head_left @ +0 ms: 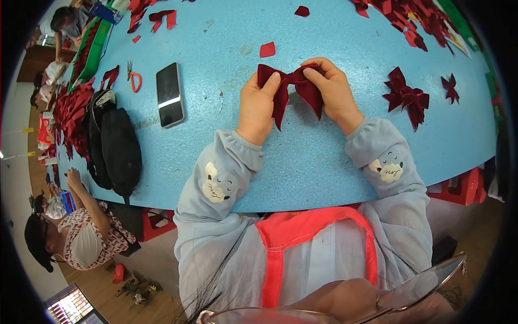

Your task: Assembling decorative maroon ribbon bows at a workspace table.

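Between my two hands, above the blue table (216, 97), is a dark red velvet bow (280, 100) with its two tails hanging toward me. My left hand (258, 105) pinches its left loop, thumb on top. On the other side my right hand (334, 94) grips the right loop between thumb and fingers. The fingers under the fabric are partly hidden. Just beyond the bow lies a small red fabric piece (267, 49). To the right rest several finished-looking dark red bows (406, 100) in a cluster and one smaller bow (450, 89).
A phone (170, 94), orange-handled scissors (134, 78) and a black bag (120, 148) lie to the left. Red fabric strips (74, 110) are heaped by a green crate (91, 51). More red pieces (396, 21) pile at the far right. A co-worker (86, 237) sits at the left.
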A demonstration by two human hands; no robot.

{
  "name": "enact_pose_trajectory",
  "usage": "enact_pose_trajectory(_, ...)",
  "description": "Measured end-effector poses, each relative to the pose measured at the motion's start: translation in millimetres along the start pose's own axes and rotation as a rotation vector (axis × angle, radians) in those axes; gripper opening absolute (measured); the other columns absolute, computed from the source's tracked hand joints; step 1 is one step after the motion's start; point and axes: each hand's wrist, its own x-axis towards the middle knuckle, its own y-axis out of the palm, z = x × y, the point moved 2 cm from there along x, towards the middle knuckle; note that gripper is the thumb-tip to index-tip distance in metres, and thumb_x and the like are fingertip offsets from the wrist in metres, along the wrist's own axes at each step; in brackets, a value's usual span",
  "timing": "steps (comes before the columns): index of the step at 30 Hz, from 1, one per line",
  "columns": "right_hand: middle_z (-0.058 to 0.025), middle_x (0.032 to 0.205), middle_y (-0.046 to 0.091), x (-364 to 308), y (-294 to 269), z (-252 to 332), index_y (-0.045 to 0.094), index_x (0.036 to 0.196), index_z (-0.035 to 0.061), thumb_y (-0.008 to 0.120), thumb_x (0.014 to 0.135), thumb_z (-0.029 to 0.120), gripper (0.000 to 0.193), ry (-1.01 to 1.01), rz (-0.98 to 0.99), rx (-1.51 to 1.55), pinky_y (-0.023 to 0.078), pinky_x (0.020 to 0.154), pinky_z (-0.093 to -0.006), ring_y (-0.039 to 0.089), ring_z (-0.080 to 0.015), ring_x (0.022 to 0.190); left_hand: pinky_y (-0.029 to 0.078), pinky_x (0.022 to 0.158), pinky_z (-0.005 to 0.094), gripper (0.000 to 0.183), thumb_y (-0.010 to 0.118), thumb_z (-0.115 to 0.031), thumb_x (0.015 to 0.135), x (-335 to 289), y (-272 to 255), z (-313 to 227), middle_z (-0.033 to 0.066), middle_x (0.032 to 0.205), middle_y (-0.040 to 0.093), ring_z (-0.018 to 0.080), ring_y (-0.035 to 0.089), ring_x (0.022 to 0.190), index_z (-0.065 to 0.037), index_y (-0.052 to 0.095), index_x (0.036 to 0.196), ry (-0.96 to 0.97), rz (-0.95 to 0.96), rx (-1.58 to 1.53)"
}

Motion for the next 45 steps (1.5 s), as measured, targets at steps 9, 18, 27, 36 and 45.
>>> enact_pose_trajectory(9,-0.0050,0.095,0.063,9.1,-17.2,4.4,0.058,0.109,0.0029,0.057,0.087,0.006,0.022,-0.279,-0.106,-0.638,0.049,0.071,-0.0252,0.059,-0.0124,0.081,0.049,0.065,0.0292,0.013,0.058,-0.007,0.087,-24.9,-41.0,-14.6,0.0052,0.089,0.059,0.0155,0.057,0.083,-0.003,0.059,0.099,0.333,-0.354,0.485)
enact_pose_trajectory(18,-0.0090,0.086,0.066,5.9,-22.8,11.1,0.063,0.098,0.0002,0.056,0.087,0.009,0.016,-0.258,-0.137,-0.831,0.048,0.071,-0.0264,0.060,-0.0142,0.080,0.039,0.079,0.0393,0.016,0.063,-0.007,0.077,-52.1,-34.3,-2.5,0.0083,0.095,0.057,0.0287,0.053,0.091,-0.008,0.063,0.094,0.888,0.113,1.379)
enact_pose_trajectory(27,-0.0100,0.088,0.067,108.9,-117.0,88.3,0.065,0.100,0.0039,0.060,0.084,0.016,0.021,-0.385,-0.371,-0.982,0.049,0.072,-0.0316,0.063,-0.0193,0.079,0.044,0.077,0.0382,0.019,0.064,0.001,0.075,-65.1,-33.1,-13.9,0.0121,0.095,0.057,0.0298,0.054,0.089,-0.003,0.062,0.094,0.918,0.059,1.196)
enact_pose_trajectory(36,-0.0130,0.094,0.066,254.6,-152.0,55.4,0.067,0.095,0.0122,0.058,0.083,0.024,0.020,-0.386,-0.788,-1.482,0.049,0.072,-0.0375,0.063,-0.0310,0.085,0.045,0.075,0.0357,0.018,0.063,0.004,0.075,-53.5,-29.6,-22.8,0.0131,0.092,0.057,0.0291,0.054,0.086,-0.001,0.063,0.092,0.856,0.159,1.159)
enact_pose_trajectory(45,-0.0106,0.088,0.067,239.8,-143.1,150.6,0.067,0.094,0.0087,0.057,0.084,0.020,0.018,-0.864,-0.761,-0.729,0.049,0.072,-0.0357,0.064,-0.0256,0.083,0.044,0.078,0.0362,0.023,0.065,0.003,0.074,-55.1,-25.4,-24.2,0.0127,0.097,0.055,0.0297,0.053,0.092,-0.002,0.062,0.096,0.887,0.092,1.177)
